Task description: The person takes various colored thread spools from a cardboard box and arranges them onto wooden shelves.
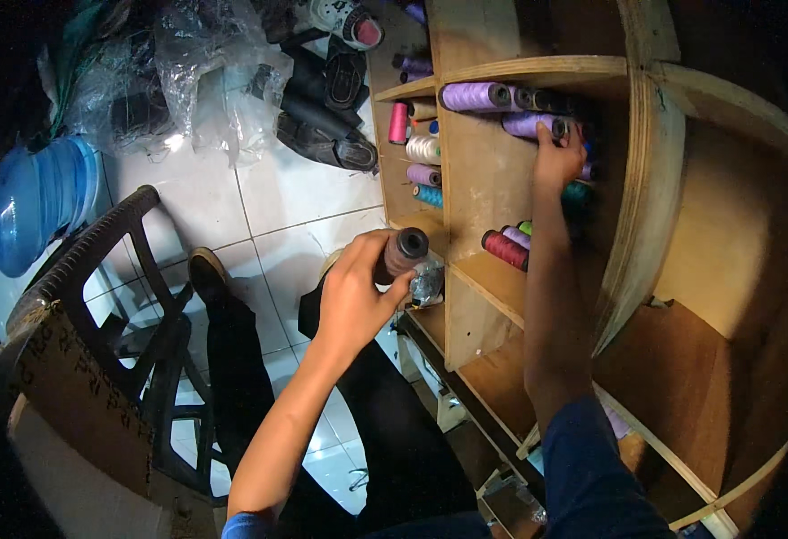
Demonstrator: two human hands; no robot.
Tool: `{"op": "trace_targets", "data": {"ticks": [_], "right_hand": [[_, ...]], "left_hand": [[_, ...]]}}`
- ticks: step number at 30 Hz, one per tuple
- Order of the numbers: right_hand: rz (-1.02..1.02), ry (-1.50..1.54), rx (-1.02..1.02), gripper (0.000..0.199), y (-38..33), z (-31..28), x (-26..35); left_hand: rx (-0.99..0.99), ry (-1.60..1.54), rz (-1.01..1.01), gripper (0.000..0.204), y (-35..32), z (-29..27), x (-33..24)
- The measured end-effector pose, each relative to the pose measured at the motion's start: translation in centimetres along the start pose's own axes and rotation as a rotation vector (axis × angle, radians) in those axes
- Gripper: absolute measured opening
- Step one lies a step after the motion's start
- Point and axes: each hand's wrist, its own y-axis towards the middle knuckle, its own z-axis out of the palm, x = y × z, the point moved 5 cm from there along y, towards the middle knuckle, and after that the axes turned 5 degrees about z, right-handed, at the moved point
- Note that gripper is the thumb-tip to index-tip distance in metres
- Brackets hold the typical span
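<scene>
My left hand (358, 283) is closed around a brown thread spool (400, 255), its dark end turned up, in front of the shelf's edge. Inside a compartment of the wooden shelf (493, 180), my right hand (561, 157) has its fingers at the dark end of a purple thread spool (528, 124) lying on its side. Another purple spool (473, 96) lies just beyond it. Closer to me in that compartment are a dark red spool (505, 251) and a few others. A small clear plastic wrap (427, 283) shows beside my left fingers.
The neighbouring compartment holds pink (398, 123), white (422, 148) and blue spools (428, 195). To the left stand a dark chair (156, 269) and a blue water jug (39, 198). Plastic bags (205, 72) and shoes (326, 144) lie on the tiled floor (272, 198).
</scene>
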Motion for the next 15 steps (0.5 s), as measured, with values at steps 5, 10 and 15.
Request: {"op": "trace_targets", "data": {"ticks": [5, 10, 15], "right_hand": [[0.248, 0.458, 0.35, 0.052, -3.1, -1.5, 0.6], [0.086, 0.616, 1.17, 0.041, -15.3, -9.3, 10.5], [0.139, 0.497, 1.016, 0.037, -15.7, -10.0, 8.6]], "left_hand": [[-0.055, 0.113, 0.1, 0.042, 1.5, 0.5, 0.2], [0.027, 0.294, 0.225, 0.045, 3.8, 1.4, 0.3], [0.222, 0.377, 0.247, 0.059, 4.6, 4.0, -0.2]]}}
